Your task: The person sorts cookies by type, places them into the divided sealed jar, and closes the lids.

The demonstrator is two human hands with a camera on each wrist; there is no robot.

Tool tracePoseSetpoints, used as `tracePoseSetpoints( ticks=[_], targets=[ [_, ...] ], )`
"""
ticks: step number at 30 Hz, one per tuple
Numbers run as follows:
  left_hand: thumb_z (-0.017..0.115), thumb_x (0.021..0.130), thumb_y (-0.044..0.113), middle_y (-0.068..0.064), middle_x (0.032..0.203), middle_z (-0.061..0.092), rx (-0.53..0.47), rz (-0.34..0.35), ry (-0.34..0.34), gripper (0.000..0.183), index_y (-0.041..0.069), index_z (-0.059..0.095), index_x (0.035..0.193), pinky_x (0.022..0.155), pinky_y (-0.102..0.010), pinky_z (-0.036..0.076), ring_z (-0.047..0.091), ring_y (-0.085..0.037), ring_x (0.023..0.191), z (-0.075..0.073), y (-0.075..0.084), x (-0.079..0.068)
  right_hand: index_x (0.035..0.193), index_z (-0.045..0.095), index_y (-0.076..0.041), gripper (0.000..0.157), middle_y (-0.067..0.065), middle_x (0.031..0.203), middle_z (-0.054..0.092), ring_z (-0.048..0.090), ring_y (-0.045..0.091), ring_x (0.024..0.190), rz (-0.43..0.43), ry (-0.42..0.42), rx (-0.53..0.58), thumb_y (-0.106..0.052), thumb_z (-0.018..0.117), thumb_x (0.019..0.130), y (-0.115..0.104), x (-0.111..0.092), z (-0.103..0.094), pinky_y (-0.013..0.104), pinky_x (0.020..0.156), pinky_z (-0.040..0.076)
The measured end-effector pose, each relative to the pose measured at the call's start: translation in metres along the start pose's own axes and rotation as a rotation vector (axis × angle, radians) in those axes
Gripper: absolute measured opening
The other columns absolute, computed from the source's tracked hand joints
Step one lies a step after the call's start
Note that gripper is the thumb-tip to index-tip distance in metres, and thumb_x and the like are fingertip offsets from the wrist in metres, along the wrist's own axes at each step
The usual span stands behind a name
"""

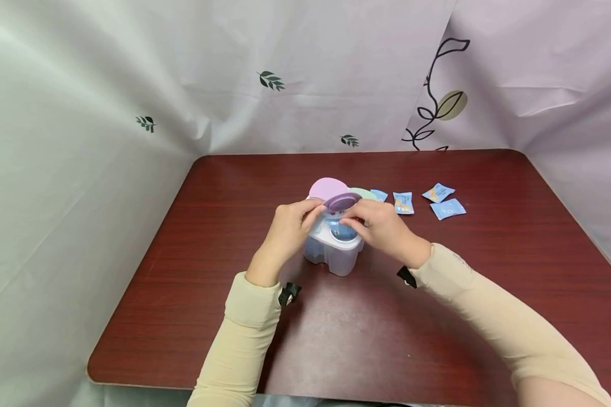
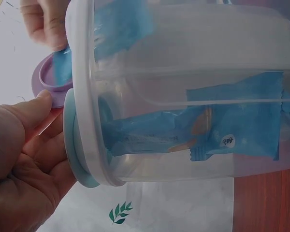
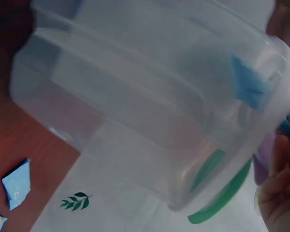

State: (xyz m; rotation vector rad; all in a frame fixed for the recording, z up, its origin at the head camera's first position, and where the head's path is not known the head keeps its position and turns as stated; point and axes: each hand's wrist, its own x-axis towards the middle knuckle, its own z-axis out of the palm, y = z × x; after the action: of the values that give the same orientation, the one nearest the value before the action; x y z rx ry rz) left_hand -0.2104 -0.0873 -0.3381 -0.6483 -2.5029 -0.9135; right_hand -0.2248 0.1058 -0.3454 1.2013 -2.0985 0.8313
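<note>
A translucent plastic container (image 1: pixel 336 257) with a white top and several round flip lids stands mid-table. My left hand (image 1: pixel 287 229) pinches the edge of its raised purple lid (image 1: pixel 342 202), thumb on the rim. Over the round opening beneath that lid, my right hand (image 1: pixel 382 226) pinches a small blue packet (image 2: pixel 63 67). Part of this packet (image 3: pixel 251 84) shows through the wall, inside the container's top. Other blue packets (image 2: pixel 237 116) lie inside, visible through the clear side in the left wrist view. The right fingertips are partly hidden in the right wrist view.
Several blue packets (image 1: pixel 448 209) lie on the dark red table (image 1: pixel 224 226) right of the container, one partly behind it. A pink lid (image 1: pixel 328 187) and a green lid (image 1: pixel 362 194) are at the container's far side. Pale leaf-printed cloth (image 1: pixel 305 73) surrounds the table.
</note>
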Motion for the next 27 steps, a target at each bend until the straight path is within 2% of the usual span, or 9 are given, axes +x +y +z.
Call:
tracePoseSetpoints(
  ticks=[4, 9, 13, 16, 22, 24, 27],
  targets=[
    [0.058, 0.084, 0.018, -0.001, 0.085, 0.065, 0.005, -0.003, 0.005, 0.015, 0.01, 0.067, 0.092, 0.069, -0.026, 0.045, 0.059, -0.013, 0.075, 0.0, 0.0, 0.0, 0.074, 0.064, -0.004, 0.011, 0.002, 0.069, 0.059, 0.054, 0.013, 0.061, 0.036, -0.154, -0.044, -0.005, 0.073, 0.068, -0.003, -0.004, -0.003, 0.026, 0.055, 0.045],
    [0.059, 0.084, 0.018, -0.001, 0.085, 0.065, 0.009, -0.011, 0.013, 0.015, 0.01, 0.067, 0.092, 0.069, -0.026, 0.045, 0.058, -0.013, 0.074, 0.0, 0.0, -0.001, 0.077, 0.066, -0.006, 0.006, 0.001, 0.074, 0.059, 0.054, 0.013, 0.067, 0.098, -0.342, -0.107, -0.008, 0.069, 0.073, -0.01, 0.002, -0.009, 0.027, 0.06, 0.045],
    [0.058, 0.084, 0.019, -0.001, 0.084, 0.065, 0.012, -0.006, 0.004, 0.015, 0.01, 0.067, 0.093, 0.068, -0.026, 0.045, 0.057, -0.012, 0.073, 0.001, 0.0, -0.001, 0.083, 0.067, -0.005, 0.013, 0.003, 0.08, 0.062, 0.056, 0.015, 0.074, 0.129, -0.424, -0.131, -0.015, 0.068, 0.075, -0.012, 0.006, -0.012, 0.029, 0.064, 0.046],
    [0.058, 0.084, 0.019, -0.001, 0.085, 0.065, 0.009, -0.003, 0.002, 0.015, 0.01, 0.067, 0.093, 0.068, -0.026, 0.045, 0.058, -0.012, 0.074, 0.002, 0.0, -0.001, 0.087, 0.067, -0.002, 0.019, 0.005, 0.082, 0.063, 0.057, 0.016, 0.074, 0.13, -0.381, -0.111, -0.017, 0.069, 0.074, -0.011, 0.007, -0.014, 0.03, 0.065, 0.046],
    [0.059, 0.084, 0.018, 0.0, 0.086, 0.065, 0.002, 0.0, 0.013, 0.015, 0.01, 0.068, 0.093, 0.072, -0.025, 0.044, 0.059, -0.012, 0.078, 0.003, -0.001, -0.001, 0.079, 0.068, -0.003, 0.012, 0.002, 0.07, 0.062, 0.05, 0.01, 0.054, 0.142, -0.115, -0.061, -0.009, 0.072, 0.07, 0.004, 0.006, -0.035, 0.024, 0.05, 0.041],
    [0.059, 0.083, 0.018, 0.001, 0.086, 0.065, 0.004, 0.001, 0.018, 0.014, 0.01, 0.068, 0.092, 0.073, -0.025, 0.044, 0.059, -0.012, 0.078, 0.003, -0.001, -0.001, 0.079, 0.068, -0.004, 0.009, 0.0, 0.068, 0.061, 0.046, 0.008, 0.051, 0.191, -0.073, -0.071, -0.008, 0.071, 0.071, 0.013, 0.005, -0.044, 0.023, 0.048, 0.038],
    [0.06, 0.083, 0.018, 0.0, 0.086, 0.065, 0.002, 0.006, 0.023, 0.015, 0.009, 0.068, 0.092, 0.073, -0.025, 0.044, 0.059, -0.012, 0.078, 0.002, -0.002, -0.001, 0.081, 0.069, -0.005, 0.01, 0.001, 0.072, 0.063, 0.049, 0.009, 0.056, 0.324, -0.095, -0.107, -0.011, 0.069, 0.073, 0.028, -0.001, -0.053, 0.024, 0.051, 0.039]
  ],
)
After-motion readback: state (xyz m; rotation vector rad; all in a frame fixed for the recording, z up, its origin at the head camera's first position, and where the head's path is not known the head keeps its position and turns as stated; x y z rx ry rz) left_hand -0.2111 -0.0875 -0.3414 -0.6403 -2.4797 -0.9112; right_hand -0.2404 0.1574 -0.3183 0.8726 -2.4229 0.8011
